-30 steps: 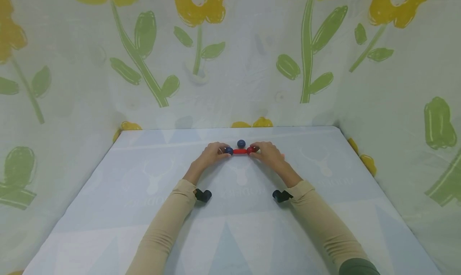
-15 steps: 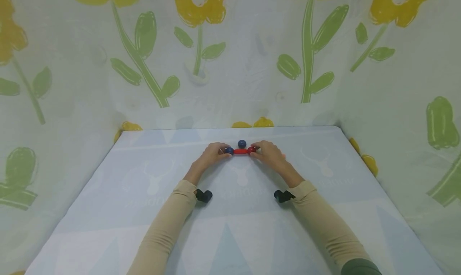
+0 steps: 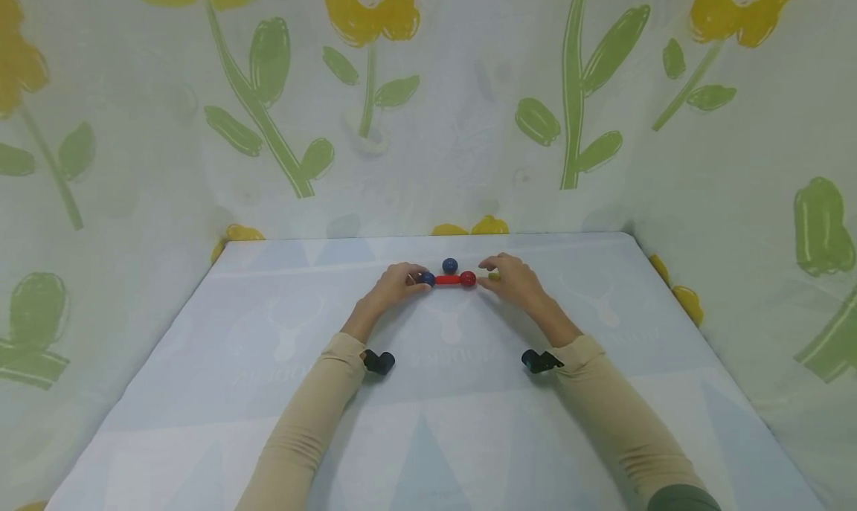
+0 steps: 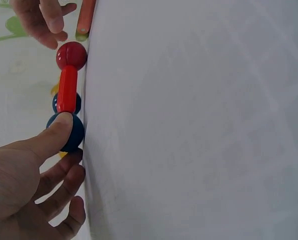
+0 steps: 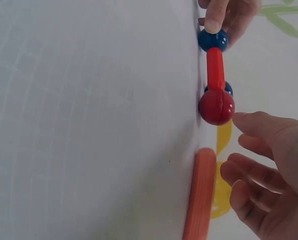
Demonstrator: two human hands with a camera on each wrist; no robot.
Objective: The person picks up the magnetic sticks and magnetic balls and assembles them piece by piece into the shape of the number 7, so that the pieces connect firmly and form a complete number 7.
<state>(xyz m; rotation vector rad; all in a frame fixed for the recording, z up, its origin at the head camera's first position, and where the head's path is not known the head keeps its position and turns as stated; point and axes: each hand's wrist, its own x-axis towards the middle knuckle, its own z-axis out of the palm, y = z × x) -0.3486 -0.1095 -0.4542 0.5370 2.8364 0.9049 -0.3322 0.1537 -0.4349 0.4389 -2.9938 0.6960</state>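
The left hand (image 3: pixel 388 288) has its grip on a blue ball (image 3: pixel 427 279), pinching it between the thumb and the curled fingers. From that ball a short red rod (image 3: pixel 447 280) runs sideways to a darker red ball (image 3: pixel 468 279), so the three form one straight piece lying across the desk (image 3: pixel 469 436), toward its far edge. A second blue ball (image 3: pixel 450 265) sits just behind the rod, on the side away from the person; whether the two touch, I cannot tell. The grip of the right hand (image 3: pixel 518 282) is loose and holds nothing: its thumb tip is just beside the red ball, and its fingers are bent softly and spread apart. A small yellow-green piece (image 3: pixel 494 276) shows between that thumb and the fingers, and in the right wrist view an orange rod (image 5: pixel 200 195) lies near the same hand; how these two meet is hidden. Both arms wear beige sleeves (image 3: pixel 304 422), with a black device (image 3: pixel 379 363) at each wrist. Behind the desk hangs a pale cloth (image 3: pixel 442 161) printed with yellow flowers and green stems.
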